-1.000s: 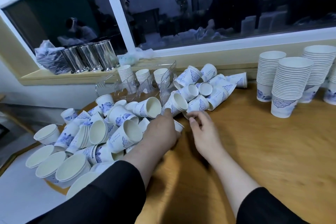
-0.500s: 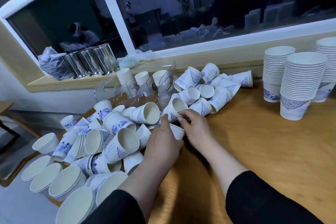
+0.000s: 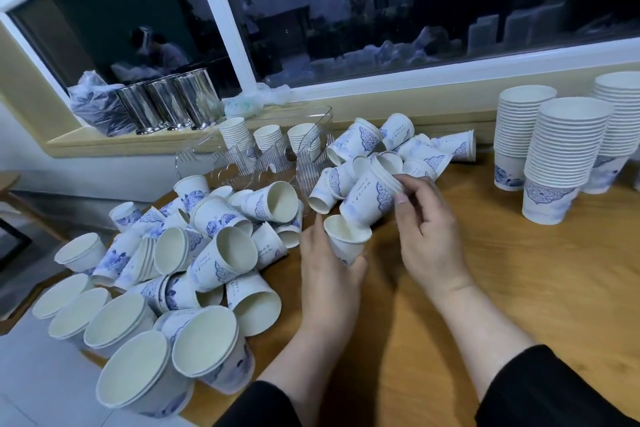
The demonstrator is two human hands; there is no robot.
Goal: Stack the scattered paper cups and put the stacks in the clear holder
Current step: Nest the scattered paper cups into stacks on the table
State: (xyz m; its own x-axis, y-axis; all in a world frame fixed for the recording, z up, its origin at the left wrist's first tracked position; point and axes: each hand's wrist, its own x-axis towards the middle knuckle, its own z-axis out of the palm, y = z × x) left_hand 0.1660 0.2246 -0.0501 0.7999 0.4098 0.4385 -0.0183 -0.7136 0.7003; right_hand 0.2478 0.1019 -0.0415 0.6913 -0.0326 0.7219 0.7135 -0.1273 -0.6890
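White paper cups with blue patterns lie scattered [image 3: 221,253] over the left half of the wooden table [image 3: 519,288]. My left hand [image 3: 329,270] grips one upright cup [image 3: 346,239] near the table's middle. My right hand [image 3: 426,232] pinches the rim of a short nested stack of cups [image 3: 372,196], tilted with its base just above the mouth of the left hand's cup. The clear holder [image 3: 263,156] stands at the back near the sill, with three short stacks of cups inside it.
Three tall finished stacks [image 3: 561,156] stand at the right rear of the table. More loose cups [image 3: 398,146] lie beside the holder. Three metal tumblers [image 3: 169,100] and a dark plastic bag [image 3: 93,104] sit on the window sill. The table's left edge drops to a pale floor.
My right hand has reached into the pile, taken a nested stack of cups and lifted it. My left hand has raised its cup upright beneath that stack.
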